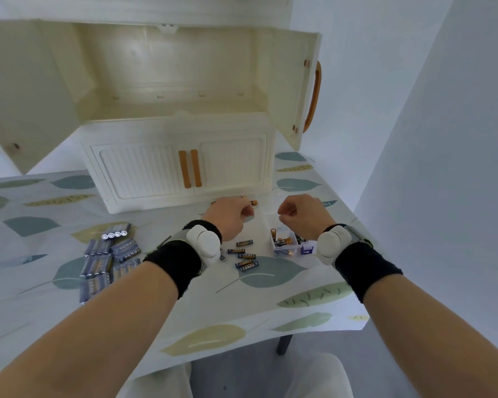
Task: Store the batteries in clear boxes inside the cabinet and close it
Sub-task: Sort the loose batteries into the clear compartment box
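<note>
Five loose dark blue-and-gold cylindrical batteries [244, 255] lying on the leaf-patterned tablecloth [270, 305], just beside the small clear plastic box [283, 242], already part-filled. Left hand [231, 215] curled, apparently pinching a battery near the cabinet base; contents otherwise hidden. Right hand [305, 215] closed in a loose fist above the box, nothing visible in it. Shrink-wrapped blue battery packs [107, 259] stacked well apart to the left. Cream plastic cabinet [181, 156], upper doors swung wide, shelf bare. Table edge near on the right.
</note>
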`<action>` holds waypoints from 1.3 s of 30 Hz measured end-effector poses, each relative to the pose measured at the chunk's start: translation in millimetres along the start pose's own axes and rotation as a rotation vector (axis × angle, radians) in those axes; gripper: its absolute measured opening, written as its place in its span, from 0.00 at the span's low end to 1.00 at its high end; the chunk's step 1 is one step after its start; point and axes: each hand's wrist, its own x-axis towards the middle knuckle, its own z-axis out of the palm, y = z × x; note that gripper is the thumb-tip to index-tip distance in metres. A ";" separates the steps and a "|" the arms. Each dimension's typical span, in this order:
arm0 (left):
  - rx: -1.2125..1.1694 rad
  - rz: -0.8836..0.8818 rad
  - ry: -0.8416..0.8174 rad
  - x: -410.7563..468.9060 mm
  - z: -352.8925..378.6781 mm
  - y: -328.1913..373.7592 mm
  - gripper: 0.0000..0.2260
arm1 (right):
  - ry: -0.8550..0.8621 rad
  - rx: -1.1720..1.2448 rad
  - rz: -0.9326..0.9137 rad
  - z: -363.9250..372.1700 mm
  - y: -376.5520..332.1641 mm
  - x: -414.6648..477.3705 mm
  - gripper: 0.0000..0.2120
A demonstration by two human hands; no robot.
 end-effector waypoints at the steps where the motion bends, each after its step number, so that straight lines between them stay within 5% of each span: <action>1: 0.010 -0.022 0.017 0.5 -3.1 -8.1 0.12 | -0.003 -0.007 -0.008 3.4 -5.4 5.5 0.07; 14: 0.075 -0.175 0.057 26.9 -9.1 -75.8 0.09 | -0.154 -0.323 -0.121 54.2 -40.0 95.6 0.16; 22: 0.113 -0.186 -0.008 62.3 14.2 -83.9 0.22 | -0.205 -0.619 -0.221 82.3 -34.3 132.0 0.15; 39: 0.005 -0.165 0.020 72.6 18.5 -105.3 0.07 | -0.184 -0.417 -0.252 99.5 -38.5 152.4 0.09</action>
